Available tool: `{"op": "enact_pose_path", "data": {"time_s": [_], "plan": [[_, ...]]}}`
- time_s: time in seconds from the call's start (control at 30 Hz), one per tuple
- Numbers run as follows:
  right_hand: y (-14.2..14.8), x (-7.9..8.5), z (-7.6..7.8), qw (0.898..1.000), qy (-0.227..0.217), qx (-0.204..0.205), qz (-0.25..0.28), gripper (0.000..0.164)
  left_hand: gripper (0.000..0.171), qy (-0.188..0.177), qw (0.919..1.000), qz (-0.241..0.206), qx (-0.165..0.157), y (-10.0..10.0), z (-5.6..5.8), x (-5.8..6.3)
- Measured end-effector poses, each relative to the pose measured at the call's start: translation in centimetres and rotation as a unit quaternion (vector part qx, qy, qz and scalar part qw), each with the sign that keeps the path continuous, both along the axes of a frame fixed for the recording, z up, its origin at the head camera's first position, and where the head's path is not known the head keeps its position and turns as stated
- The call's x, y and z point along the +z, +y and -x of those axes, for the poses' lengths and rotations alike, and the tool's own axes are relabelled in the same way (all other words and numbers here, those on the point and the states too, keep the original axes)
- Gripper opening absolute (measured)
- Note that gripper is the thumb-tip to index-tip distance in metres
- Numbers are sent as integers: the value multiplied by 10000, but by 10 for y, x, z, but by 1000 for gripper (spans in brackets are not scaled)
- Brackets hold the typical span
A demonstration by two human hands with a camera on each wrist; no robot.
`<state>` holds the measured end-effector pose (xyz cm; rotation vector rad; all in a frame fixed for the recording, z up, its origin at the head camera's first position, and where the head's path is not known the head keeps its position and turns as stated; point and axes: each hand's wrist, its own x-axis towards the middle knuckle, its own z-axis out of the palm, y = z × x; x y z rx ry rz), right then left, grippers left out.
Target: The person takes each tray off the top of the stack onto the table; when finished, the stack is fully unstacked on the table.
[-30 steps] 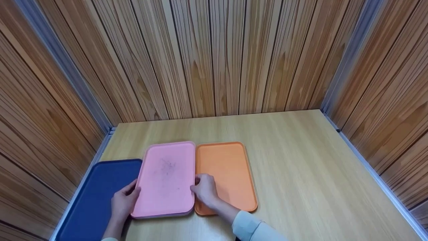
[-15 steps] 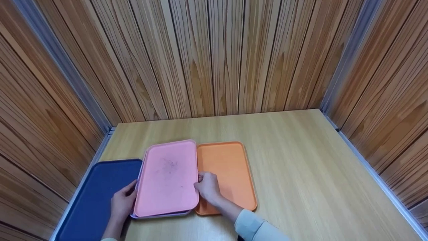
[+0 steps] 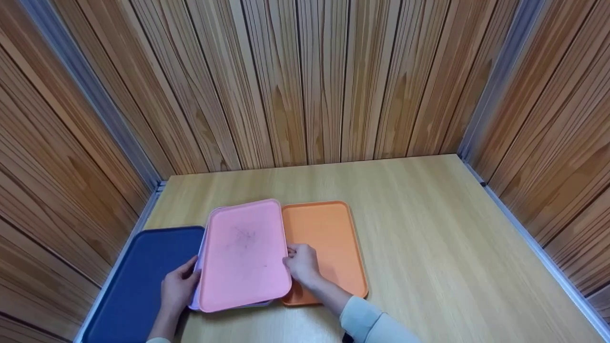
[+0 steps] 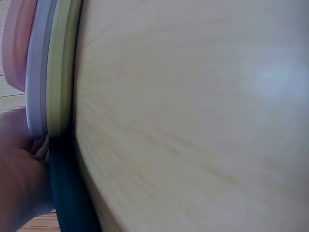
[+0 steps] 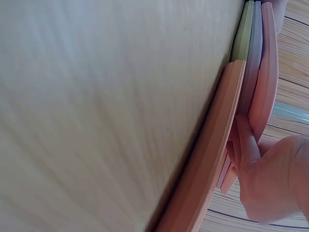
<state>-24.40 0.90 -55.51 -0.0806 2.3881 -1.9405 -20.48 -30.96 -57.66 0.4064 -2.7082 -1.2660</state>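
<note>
My right hand grips the right edge of a pink tray, thumb on top and fingers beneath. The pink tray sits askew over a purple tray, which shows as a strip along its left and lower edges. Under the purple one lies a yellow-green tray, seen edge-on in both wrist views. My left hand pinches the left edge of the purple tray near its lower corner.
An orange tray lies flat to the right of the stack, partly under my right forearm. To the left, a larger dark blue tray rests on the wooden table. Wood-panelled walls enclose the back and sides.
The pink tray has slid right and turned slightly with my right hand, overlapping the orange tray and uncovering the purple tray's left edge. My left hand has stayed almost in place.
</note>
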Motion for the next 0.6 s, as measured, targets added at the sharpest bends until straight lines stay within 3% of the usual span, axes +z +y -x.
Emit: {"op": "enact_pose_path", "data": {"time_s": [0.27, 0.6], "plan": [[3, 0, -1, 9992, -214, -129, 326, 33, 49, -293, 9993, -244, 17, -3, 1, -1], [16, 2, 1, 9969, -493, -359, 497, 32, 48, -306, 9986, -437, 53, -3, 0, 0]]}}
